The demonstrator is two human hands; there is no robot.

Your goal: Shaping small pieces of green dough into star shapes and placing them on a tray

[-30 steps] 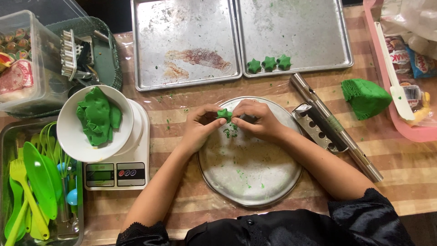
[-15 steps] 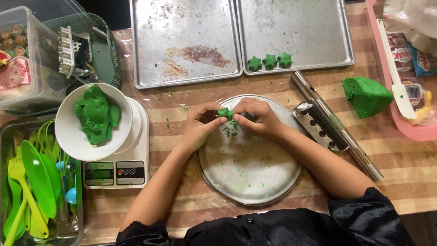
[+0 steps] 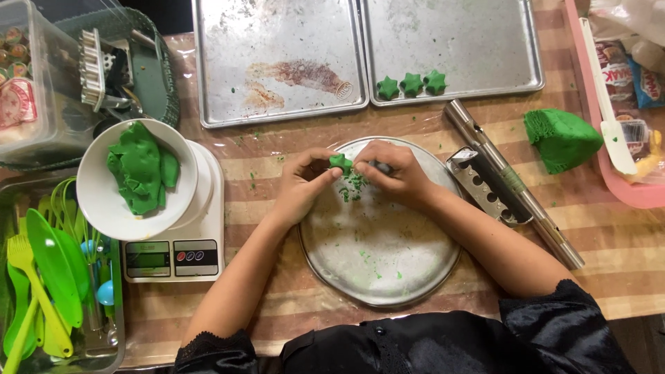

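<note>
My left hand (image 3: 303, 181) and my right hand (image 3: 395, 173) meet over the far edge of a round metal plate (image 3: 388, 277). Between their fingertips sits a small green dough piece (image 3: 340, 163), pinched from both sides. Green crumbs (image 3: 355, 184) lie on the plate just under it. Three green star-shaped dough pieces (image 3: 411, 84) rest in a row on the right baking tray (image 3: 478, 41). A white bowl (image 3: 104, 201) holding green dough (image 3: 140, 168) stands on a white kitchen scale (image 3: 181, 257) to the left.
A second baking tray (image 3: 277, 41) lies at the back left. A metal cylinder press (image 3: 509, 183) and a lump of green dough (image 3: 562, 138) are on the right, a pink tray (image 3: 623, 187) beyond. Containers of green plastic utensils (image 3: 41, 277) and cutters (image 3: 93, 62) stand at left.
Both hands stay over the plate's far edge, working the small green piece with slight finger movements. Nothing else has moved.
</note>
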